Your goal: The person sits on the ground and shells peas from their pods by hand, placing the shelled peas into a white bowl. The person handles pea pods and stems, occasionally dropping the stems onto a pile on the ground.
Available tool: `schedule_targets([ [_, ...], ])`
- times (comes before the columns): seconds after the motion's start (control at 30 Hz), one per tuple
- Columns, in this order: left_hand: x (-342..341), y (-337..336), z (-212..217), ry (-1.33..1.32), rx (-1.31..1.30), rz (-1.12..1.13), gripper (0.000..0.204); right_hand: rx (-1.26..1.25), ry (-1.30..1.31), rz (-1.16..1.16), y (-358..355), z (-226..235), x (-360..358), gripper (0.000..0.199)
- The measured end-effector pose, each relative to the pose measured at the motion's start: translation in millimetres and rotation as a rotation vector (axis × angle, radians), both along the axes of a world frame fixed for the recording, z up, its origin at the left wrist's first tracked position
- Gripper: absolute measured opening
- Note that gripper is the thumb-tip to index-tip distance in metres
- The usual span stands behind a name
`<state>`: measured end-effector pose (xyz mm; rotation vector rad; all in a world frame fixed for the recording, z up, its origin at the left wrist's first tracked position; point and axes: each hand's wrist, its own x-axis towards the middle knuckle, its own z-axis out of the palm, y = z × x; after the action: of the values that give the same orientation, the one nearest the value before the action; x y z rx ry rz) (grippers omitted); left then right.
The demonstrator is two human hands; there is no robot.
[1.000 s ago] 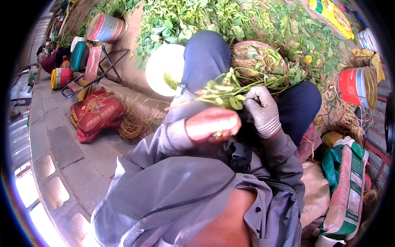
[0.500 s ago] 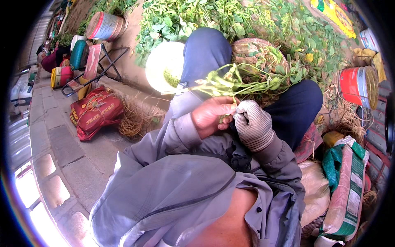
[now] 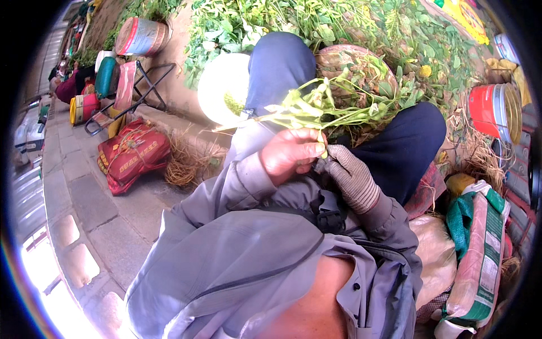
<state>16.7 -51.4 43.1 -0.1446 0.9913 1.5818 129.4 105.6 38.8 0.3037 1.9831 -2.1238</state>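
From the head camera, both hands meet just in front of the chest. The left hand point(image 3: 291, 153), bare and reddish, is clenched around the lower ends of a bunch of green stems point(image 3: 333, 110), thumb side up. The right hand point(image 3: 351, 176), in a knitted striped glove, sits touching the left from the right and slightly below; its fingers curl toward the same stem ends, though whether they actually pinch them is hidden behind the left hand.

The bunch fans away from the hands, up and to the right, across the lap between the two knees in dark blue trousers point(image 3: 279, 62). It looks light and limp: thin, bendable stalks with small soft leaves that would bruise or snap if squeezed hard. The sensible place to take hold is where the left hand already has it, at the gathered bare ends, since the leafy tops flop and slip apart.

Beyond the stems lies a woven basket point(image 3: 353, 65) among a heap of loose greens point(image 3: 271, 20). Left of the hands sits a round white bowl point(image 3: 223, 87); farther left, a red sack point(image 3: 132, 155) on the pavement. Well to the right stands a red tin can point(image 3: 494, 110), and below it a printed bag point(image 3: 480, 254).
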Motion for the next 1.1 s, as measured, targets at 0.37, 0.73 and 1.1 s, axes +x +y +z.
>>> schedule_targets([
  [0.37,0,1,1,0.143,-0.090,-0.096,0.018,0.042,0.016,0.034,5,-4,0,0.017],
  [0.73,-4,-1,2,0.154,-0.026,-0.245,0.013,-0.029,0.128,0.160,10,2,-5,0.033],
  [1.1,-5,-1,-1,0.173,-0.007,-0.240,0.011,0.681,0.612,0.177,16,-23,-8,0.023],
])
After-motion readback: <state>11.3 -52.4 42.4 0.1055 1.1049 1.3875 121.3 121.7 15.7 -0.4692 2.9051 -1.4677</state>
